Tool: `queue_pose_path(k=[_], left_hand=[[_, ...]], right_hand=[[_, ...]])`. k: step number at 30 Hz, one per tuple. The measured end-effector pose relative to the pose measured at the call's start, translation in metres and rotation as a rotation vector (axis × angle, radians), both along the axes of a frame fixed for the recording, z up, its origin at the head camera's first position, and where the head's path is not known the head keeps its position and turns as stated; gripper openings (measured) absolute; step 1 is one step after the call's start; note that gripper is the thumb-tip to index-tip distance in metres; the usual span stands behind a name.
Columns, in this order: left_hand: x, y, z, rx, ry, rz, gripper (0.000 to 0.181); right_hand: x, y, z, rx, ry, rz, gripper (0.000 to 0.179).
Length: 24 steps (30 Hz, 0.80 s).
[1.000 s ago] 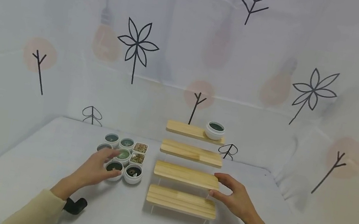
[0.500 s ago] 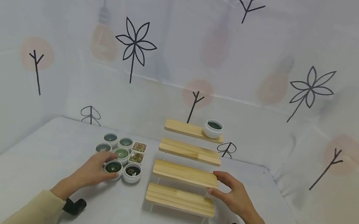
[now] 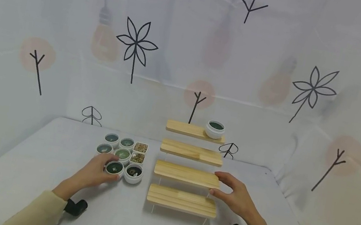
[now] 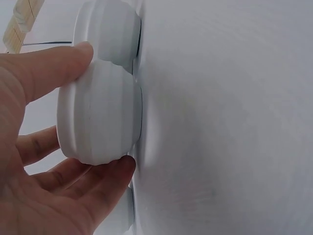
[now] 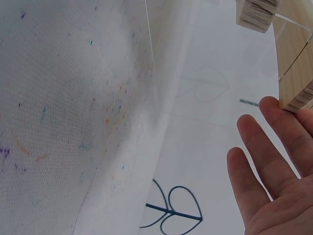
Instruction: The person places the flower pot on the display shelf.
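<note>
My left hand [image 3: 93, 169] grips a small round white bowl [image 3: 114, 168] with a dark green inside, at the front left of a cluster. The left wrist view has the thumb on the bowl's [image 4: 100, 115] rim and fingers under its side, with its base right at the tabletop. A tiered wooden display stand [image 3: 188, 174] rises right of the cluster. My right hand [image 3: 241, 200] holds the right end of its second board from the bottom, thumb at the front corner and index finger behind; the right wrist view shows the other fingers [image 5: 264, 156] extended past the wood.
Beside the gripped bowl stands another white bowl [image 3: 133, 178]; several more, including a light green one [image 3: 122, 154], lie behind. Two square dishes [image 3: 140, 147] with grainy contents adjoin them. One bowl [image 3: 215, 131] sits on the stand's top board. A printed cloth [image 3: 159, 65] hangs behind.
My left hand has closed in around the front left bowl, thumb and fingers coming against its sides. The right hand stays at the stand's board.
</note>
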State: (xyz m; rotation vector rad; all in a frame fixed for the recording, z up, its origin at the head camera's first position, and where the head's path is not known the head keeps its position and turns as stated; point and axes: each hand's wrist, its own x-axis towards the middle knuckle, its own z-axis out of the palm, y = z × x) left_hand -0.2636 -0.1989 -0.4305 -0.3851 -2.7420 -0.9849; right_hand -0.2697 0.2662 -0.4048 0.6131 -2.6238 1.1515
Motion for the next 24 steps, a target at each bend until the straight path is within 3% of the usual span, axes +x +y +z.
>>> queue_pose_path(k=[15, 24], left_hand=[[-0.0002, 0.0000, 0.0006, -0.004, -0.032, -0.012, 0.066], [0.0015, -0.0001, 0.0085, 0.006, 0.000, -0.020, 0.065]], right_hand=[[0.0006, -0.0014, 0.0004, 0.012, -0.014, -0.018, 0.064], [-0.0007, -0.0007, -0.0002, 0.010, 0.002, -0.007, 0.063]])
